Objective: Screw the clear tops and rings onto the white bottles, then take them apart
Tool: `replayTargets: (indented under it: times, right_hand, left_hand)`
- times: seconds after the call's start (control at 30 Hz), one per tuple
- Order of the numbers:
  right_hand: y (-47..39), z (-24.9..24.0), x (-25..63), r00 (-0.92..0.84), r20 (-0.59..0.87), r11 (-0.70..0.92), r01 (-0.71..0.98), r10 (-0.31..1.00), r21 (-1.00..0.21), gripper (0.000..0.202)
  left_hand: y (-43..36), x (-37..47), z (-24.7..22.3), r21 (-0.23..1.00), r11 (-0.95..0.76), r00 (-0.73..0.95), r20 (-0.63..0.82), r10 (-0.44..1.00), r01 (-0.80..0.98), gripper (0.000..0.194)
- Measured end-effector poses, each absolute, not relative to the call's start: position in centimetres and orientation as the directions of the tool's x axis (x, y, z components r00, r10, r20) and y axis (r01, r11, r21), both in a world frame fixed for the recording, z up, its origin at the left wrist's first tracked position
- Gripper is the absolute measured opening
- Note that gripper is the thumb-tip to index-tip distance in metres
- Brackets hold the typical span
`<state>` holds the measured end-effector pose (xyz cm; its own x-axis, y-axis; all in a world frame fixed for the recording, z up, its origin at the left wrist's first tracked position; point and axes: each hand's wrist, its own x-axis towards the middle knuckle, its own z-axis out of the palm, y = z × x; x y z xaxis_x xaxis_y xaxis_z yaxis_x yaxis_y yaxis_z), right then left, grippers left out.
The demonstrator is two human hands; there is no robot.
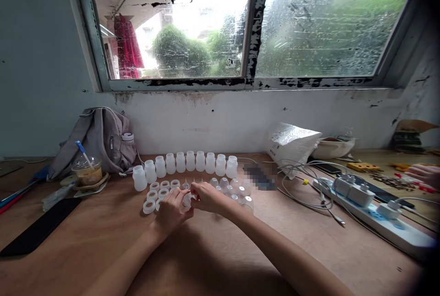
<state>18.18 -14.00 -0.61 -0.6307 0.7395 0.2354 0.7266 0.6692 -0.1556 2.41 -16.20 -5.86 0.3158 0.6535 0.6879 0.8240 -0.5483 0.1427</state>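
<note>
My left hand [173,210] and my right hand [206,196] meet above the table, fingers closed on a whitish bottle ring [187,200] from two sides. The fingers hide part of it, so I cannot tell whether a nipple is in it. Left of my left hand, several white rings [149,206] lie in short rows. Just beyond the hands stand clear pointed nipples [186,184], partly hidden. Domed transparent caps [248,200] lie to the right of my right hand. Behind all these, milky baby bottles [180,162] stand upright and open-topped in a curved row.
A grey backpack [103,138], an iced drink cup [87,167] and a black mat [41,227] occupy the left side. On the right are a silvery bag [292,142], loose cables [302,197] and a white power strip [378,218]. Another person's hand [424,174] shows at the far right.
</note>
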Motion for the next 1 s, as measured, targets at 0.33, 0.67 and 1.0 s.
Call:
replayTargets:
  times: [0.33,0.67,1.0]
  right_hand:
    - [-14.0,-0.8,18.1,-0.632,0.244,0.672,0.728,0.735,-0.137,0.01]
    - [-13.6,0.1,19.2,-0.672,0.294,0.732,0.648,0.68,-0.211,0.026]
    - [-14.8,-0.9,20.3,-0.656,0.199,0.686,0.69,0.728,-0.231,0.025]
  left_hand:
    - [-16.0,2.3,-6.2,0.155,-0.574,0.327,0.691,0.644,0.804,0.032]
    - [-15.5,-0.3,-4.8,0.105,-0.608,0.426,0.62,0.659,0.787,0.031]
    - [-13.8,-12.4,-6.6,0.245,-0.188,0.051,0.475,0.879,0.951,0.041]
